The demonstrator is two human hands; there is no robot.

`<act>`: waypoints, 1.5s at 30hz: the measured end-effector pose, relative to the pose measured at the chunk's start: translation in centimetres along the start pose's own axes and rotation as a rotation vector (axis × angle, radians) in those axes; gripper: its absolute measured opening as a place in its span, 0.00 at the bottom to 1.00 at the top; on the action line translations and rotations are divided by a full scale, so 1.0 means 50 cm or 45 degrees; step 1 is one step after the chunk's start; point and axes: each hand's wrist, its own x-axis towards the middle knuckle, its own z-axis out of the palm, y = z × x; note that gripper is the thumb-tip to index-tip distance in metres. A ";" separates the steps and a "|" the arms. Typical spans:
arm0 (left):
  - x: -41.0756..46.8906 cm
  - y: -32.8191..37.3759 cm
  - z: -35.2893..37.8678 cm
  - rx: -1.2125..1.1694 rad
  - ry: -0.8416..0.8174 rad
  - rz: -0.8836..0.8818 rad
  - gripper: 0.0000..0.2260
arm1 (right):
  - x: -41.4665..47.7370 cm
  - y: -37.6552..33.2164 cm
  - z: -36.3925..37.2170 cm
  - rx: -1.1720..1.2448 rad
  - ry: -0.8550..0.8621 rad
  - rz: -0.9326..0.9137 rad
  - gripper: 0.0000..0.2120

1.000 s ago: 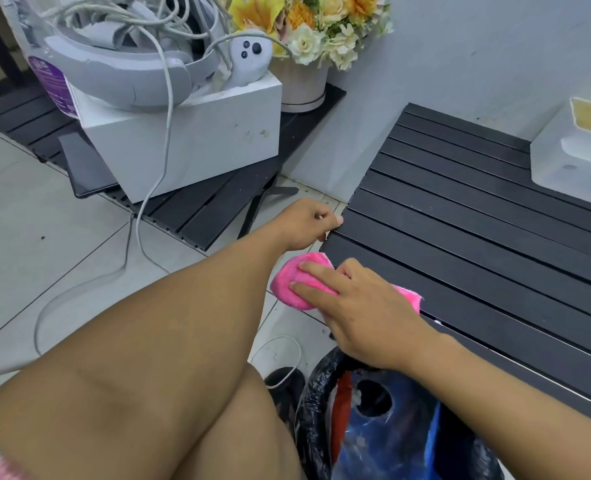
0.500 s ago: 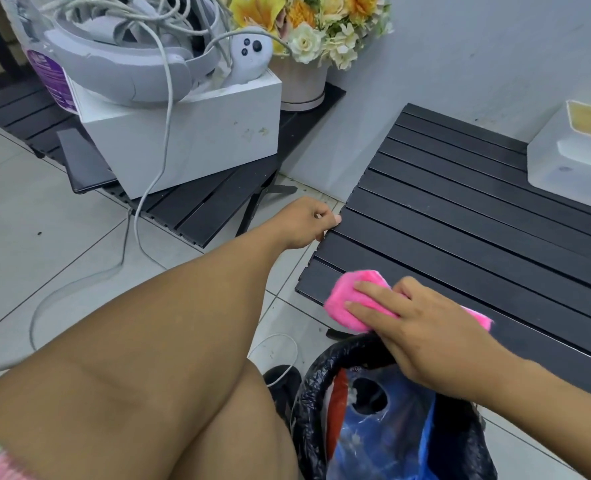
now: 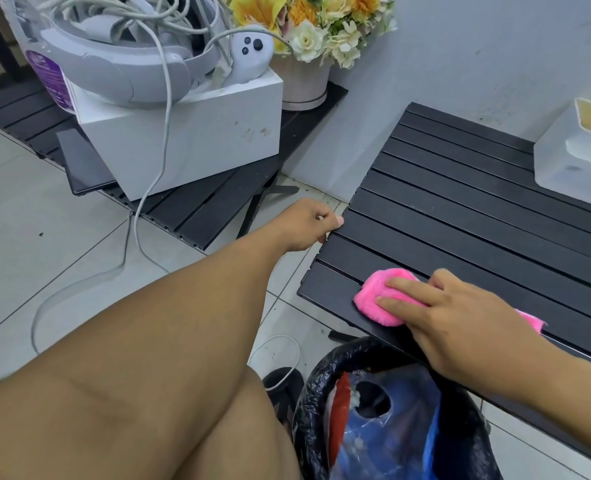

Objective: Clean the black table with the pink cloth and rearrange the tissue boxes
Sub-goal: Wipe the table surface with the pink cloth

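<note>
Shifted rightward along the near slat since a second ago, pink cloth under right grip, fingers straight and pressing flat on it, left grip curled round the black table edge, tissue box well beyond right grip.

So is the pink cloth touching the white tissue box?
Apart. The head view shows the pink cloth under the right hand at the black table's near edge, and the tissue box far across, with bare slats between them.
</note>
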 end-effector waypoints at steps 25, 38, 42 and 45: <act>-0.013 0.011 0.003 -0.078 -0.015 -0.049 0.18 | 0.110 -0.037 0.036 -0.066 0.071 0.224 0.18; -0.009 0.009 0.004 -0.057 -0.023 -0.042 0.15 | 0.010 -0.095 0.011 0.025 -0.065 0.046 0.23; -0.011 0.014 0.002 -0.051 -0.039 -0.036 0.15 | 0.100 -0.108 0.032 0.051 0.024 0.071 0.23; -0.014 0.018 0.000 0.011 -0.011 -0.013 0.16 | 0.144 -0.117 0.043 0.052 0.059 0.071 0.23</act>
